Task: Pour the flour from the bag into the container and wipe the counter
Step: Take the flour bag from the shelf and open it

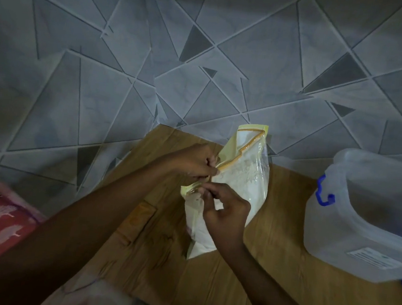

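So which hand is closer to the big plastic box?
The right hand. It pinches the flour bag on the side toward the plastic box; the left hand grips the bag's top farther away.

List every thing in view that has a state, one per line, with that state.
Flour bag: upright on the wooden counter, zip top partly open, flour inside.
Container: on the counter right of the bag, lid on, blue latch.
Left hand: pinches the bag's zip edge.
Right hand: pinches the bag's near edge.
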A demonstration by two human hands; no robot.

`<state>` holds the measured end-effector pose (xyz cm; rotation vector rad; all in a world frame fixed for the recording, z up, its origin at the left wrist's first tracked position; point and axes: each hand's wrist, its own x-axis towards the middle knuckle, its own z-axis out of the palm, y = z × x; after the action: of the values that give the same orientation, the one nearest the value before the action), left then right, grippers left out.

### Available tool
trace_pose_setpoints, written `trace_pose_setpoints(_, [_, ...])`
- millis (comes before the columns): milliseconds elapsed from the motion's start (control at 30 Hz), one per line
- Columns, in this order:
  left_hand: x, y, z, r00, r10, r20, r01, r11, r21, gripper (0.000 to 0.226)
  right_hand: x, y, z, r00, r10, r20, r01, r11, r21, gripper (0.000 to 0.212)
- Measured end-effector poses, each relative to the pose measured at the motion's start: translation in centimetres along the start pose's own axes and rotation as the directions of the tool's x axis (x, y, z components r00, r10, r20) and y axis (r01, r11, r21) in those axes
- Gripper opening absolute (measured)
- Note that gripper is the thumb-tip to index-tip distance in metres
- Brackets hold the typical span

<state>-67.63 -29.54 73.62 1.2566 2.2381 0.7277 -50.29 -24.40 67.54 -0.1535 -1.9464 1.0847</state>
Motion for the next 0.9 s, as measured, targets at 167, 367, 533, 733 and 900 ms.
trace_pose_setpoints(167, [-0.5, 0.4, 0.1, 0.996, 0.051, -0.076, -0.046, 0.997, 0.067, 0.024, -1.1, -1.5, 1.3, 0.999, 0.001, 0.05, -0.002, 1.0, 0.021, 0.014])
trace_pose_setpoints(367, [-1.6, -0.4, 0.7, 0.989, 0.058, -0.136, -0.058, 0.998, 0.0, 0.024, 0.4, -0.4, -0.7, 0.996, -0.009, 0.086, 0.005, 0.999, 0.046, 0.012])
trace_pose_setpoints(533, [-2.6, -0.9, 1.0, 0.988, -0.06, -0.144, 0.049, 0.996, -0.08, 0.024, 3.5, 3.7, -3.4, 0.999, 0.029, -0.02, -0.031, 0.992, -0.12, 0.015])
trace_pose_setpoints(733, [-3.5, 0.0, 2.0, 0.986, -0.092, -0.136, 0.104, 0.991, 0.087, 0.039, 10.0, 9.6, -4.6, 0.9, 0.246, 0.361, 0.003, 0.823, -0.567, 0.072])
trace_pose_setpoints(900, [-3.8, -0.8, 2.9, 0.986, -0.084, -0.142, 0.106, 0.982, 0.156, 0.014, 13.2, 10.5, -4.0, 0.711, 0.177, 0.681, 0.484, 0.579, -0.656, 0.07])
